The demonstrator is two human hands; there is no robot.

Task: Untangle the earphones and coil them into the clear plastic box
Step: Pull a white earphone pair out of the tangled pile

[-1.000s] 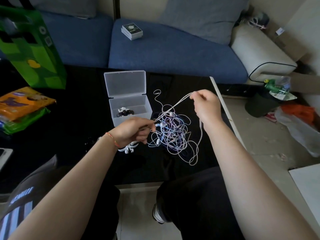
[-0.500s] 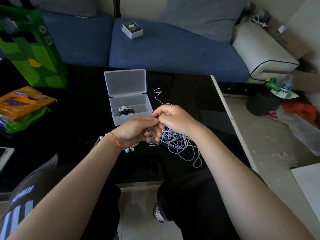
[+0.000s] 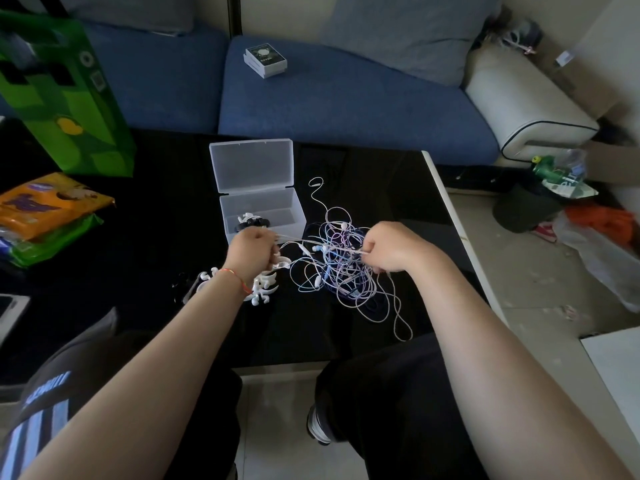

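Head view: we look down at a black counter [image 3: 156, 237] in front of a blue sofa [image 3: 346, 109]. A tangle of thin white, blue and purple earphones [image 3: 341, 268] lies on the counter, just right of the open clear box [image 3: 263, 211]. Our left hand [image 3: 254, 249] is curled with its grip clamped on pale cords drawn taut from the tangle. Our right hand [image 3: 391, 249] pinches a strand at the tangle's right edge. The box already holds a small dark and white coil [image 3: 251, 221]. Loose white pieces [image 3: 263, 289] lie under our left wrist. The cords look light, limp and easily snagged; we judge it best to hold near a plug or earbud and ease loops out gently, not yank them.
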